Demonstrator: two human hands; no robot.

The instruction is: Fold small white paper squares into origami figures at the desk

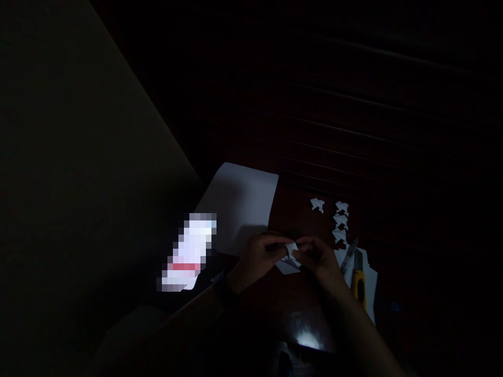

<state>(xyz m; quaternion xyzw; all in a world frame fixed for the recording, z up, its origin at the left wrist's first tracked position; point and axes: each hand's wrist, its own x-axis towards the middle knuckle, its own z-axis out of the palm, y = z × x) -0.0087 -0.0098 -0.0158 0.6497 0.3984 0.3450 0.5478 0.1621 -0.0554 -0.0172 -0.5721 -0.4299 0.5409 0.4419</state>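
Note:
A small folded piece of white paper (290, 265) is held between my two hands over the dark table. My left hand (257, 257) pinches its left side with thumb and fingertips, and a dark band circles that wrist. From the right, my right hand (319, 262) grips the paper's other side between thumb and fingers. The fingertips of both hands nearly meet at the paper's top edge. Beyond my right hand lie small folded white paper figures: one (317, 204) by itself and several in a column (340, 221) to its right.
A large white sheet (243, 204) lies behind my left hand. Left of it glows a pixelated bright screen (188, 254). On the right, a yellow cutter (358, 285) and a pen (349, 255) rest on white papers (371, 283). The surroundings are very dark.

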